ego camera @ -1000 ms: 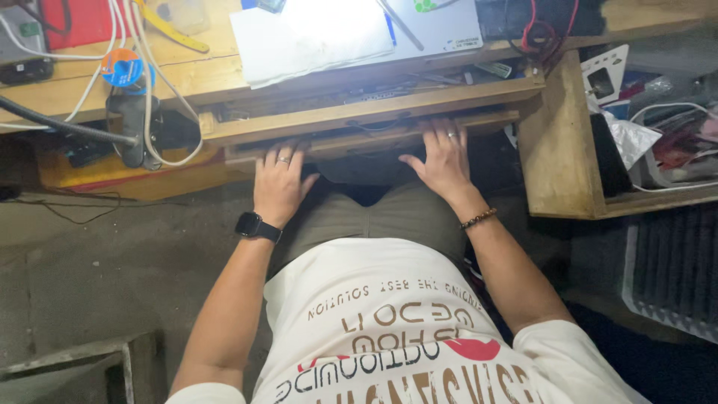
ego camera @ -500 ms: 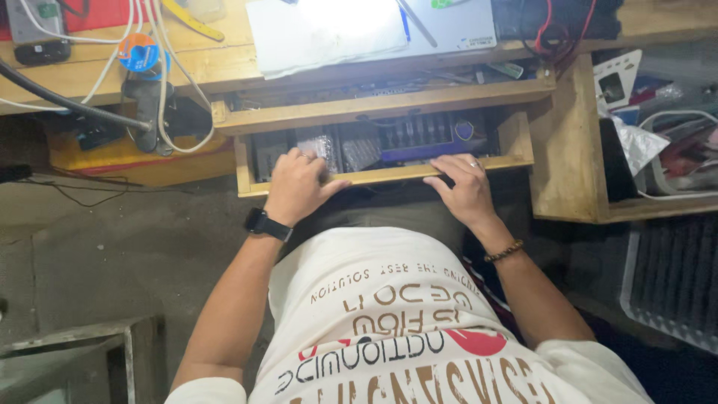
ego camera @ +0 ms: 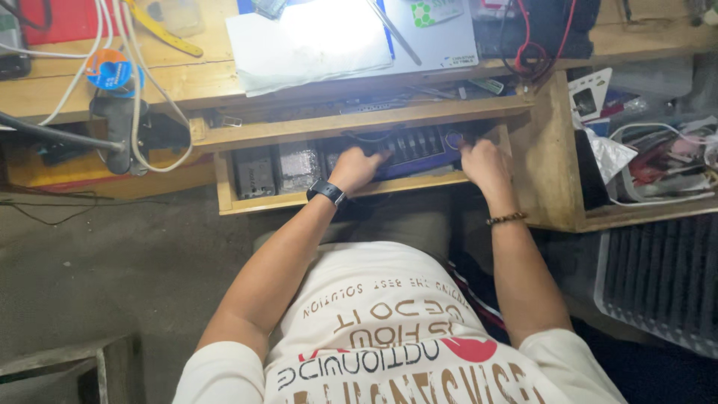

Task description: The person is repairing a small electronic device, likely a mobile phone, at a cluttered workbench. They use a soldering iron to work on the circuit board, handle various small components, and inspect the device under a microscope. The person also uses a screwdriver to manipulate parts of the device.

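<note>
Blue tool case (ego camera: 419, 150) with a row of pale bits, lying inside the open wooden drawer (ego camera: 224, 187) under the tabletop (ego camera: 202, 78). Both hands apart: left hand (ego camera: 357, 166) and right hand (ego camera: 482, 161) resting on its ends, grip unclear. Far edge shadowed. Two grey boxes (ego camera: 277, 168) alongside.

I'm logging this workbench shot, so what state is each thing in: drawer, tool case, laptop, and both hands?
Wooden drawer: pulled open under the bench top.
Blue tool case: lying in the drawer, bits showing.
Laptop: lid shut, paper on it.
Left hand: in the drawer, on the case's left end.
Right hand: in the drawer, at the case's right end.
</note>
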